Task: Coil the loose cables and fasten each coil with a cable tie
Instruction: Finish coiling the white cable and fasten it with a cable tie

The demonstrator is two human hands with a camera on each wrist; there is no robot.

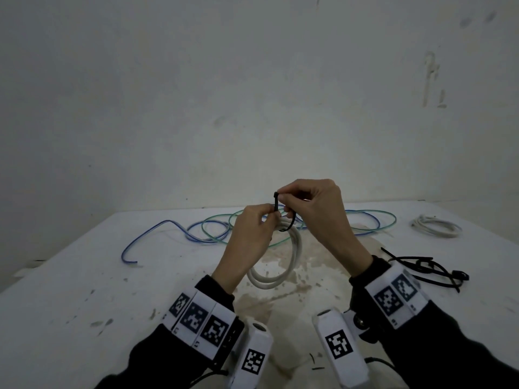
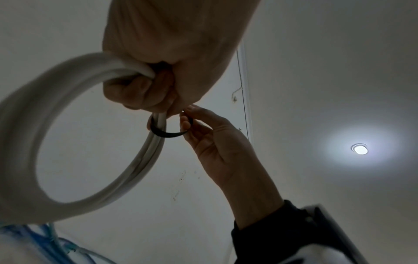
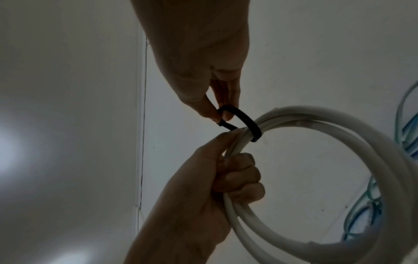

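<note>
A white cable coil hangs above the table, gripped in my left hand with the fingers curled round its strands. A black cable tie loops around the coil just beside that grip. My right hand pinches the tie's end between thumb and fingers. In the left wrist view the left hand clasps the coil and the tie forms a loose loop. In the right wrist view the right hand pinches the tie where it wraps the coil.
Loose blue and green cables sprawl across the back of the white table. A second white coil lies at the far right. Several black cable ties lie by my right wrist. A wall stands close behind.
</note>
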